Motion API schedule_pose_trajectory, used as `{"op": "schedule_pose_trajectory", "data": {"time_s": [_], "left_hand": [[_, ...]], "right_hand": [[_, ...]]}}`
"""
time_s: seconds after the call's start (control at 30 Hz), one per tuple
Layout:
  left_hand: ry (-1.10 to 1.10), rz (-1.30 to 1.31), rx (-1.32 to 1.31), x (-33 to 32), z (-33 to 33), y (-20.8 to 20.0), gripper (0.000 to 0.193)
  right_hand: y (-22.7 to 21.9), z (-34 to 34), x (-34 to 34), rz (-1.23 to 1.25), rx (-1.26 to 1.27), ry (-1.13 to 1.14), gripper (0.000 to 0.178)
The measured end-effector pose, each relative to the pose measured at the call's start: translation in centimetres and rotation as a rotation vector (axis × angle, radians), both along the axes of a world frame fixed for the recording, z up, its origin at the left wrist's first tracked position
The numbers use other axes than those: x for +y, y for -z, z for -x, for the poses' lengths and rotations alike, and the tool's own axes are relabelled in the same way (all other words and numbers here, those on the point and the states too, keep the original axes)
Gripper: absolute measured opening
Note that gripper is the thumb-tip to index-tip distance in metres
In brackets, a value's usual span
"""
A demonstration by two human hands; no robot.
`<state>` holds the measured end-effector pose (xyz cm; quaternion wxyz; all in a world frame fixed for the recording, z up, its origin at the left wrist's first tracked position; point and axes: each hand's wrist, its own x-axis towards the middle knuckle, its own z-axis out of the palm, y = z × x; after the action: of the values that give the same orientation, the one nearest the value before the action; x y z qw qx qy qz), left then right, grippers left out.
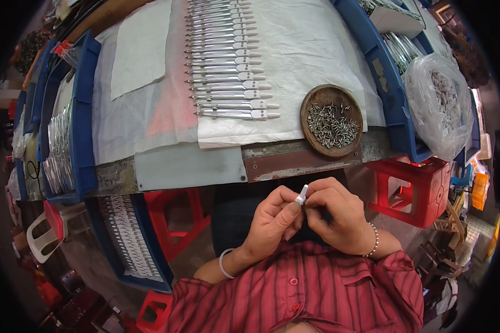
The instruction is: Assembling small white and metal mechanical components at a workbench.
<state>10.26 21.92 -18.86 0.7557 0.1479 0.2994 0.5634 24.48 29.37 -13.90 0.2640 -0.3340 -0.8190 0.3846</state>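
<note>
My left hand point(272, 221) pinches a small white plastic piece point(301, 195), narrow at its top, between thumb and forefinger. It resembles the white heads on the drawing compasses point(228, 86) laid out on the bench. My right hand point(336, 213) is closed beside it, its fingertips against or very near the piece; anything small inside those fingers is hidden. Both hands are held in front of my body, off the bench's near edge. Just beyond them, a round wooden bowl point(323, 95) holds many small metal screws or pins point(332, 127).
White cloth point(294, 50) covers the bench under the compass row. Blue crates point(83, 116) of metal parts stand at the left, and a clear bag point(439, 105) of small parts lies by the right crate point(383, 83). Red stools point(414, 191) are below the bench; another blue crate point(114, 261) sits lower left.
</note>
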Motion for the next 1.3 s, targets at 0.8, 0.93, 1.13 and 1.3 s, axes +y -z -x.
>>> {"op": "schedule_pose_trajectory", "data": {"time_s": [0.8,0.93,1.13,1.3], "left_hand": [[0.192,0.168,-0.284,-1.0,-0.7,0.2,0.025],[0.179,0.267,-0.358,-1.2,-1.0,0.1,0.027],[0.236,0.215,-0.362,-1.3,-0.9,-0.2,0.036],[0.23,0.199,-0.212,-1.4,-0.8,-0.9,0.039]], "right_hand": [[2.1,-1.5,1.3,0.734,0.255,-0.286,0.018],[2.3,-1.4,1.3,0.828,0.256,-0.246,0.016],[2.3,0.0,2.2,1.101,0.84,0.13,0.015],[1.8,1.3,2.6,1.383,1.068,0.011,0.027]]}}
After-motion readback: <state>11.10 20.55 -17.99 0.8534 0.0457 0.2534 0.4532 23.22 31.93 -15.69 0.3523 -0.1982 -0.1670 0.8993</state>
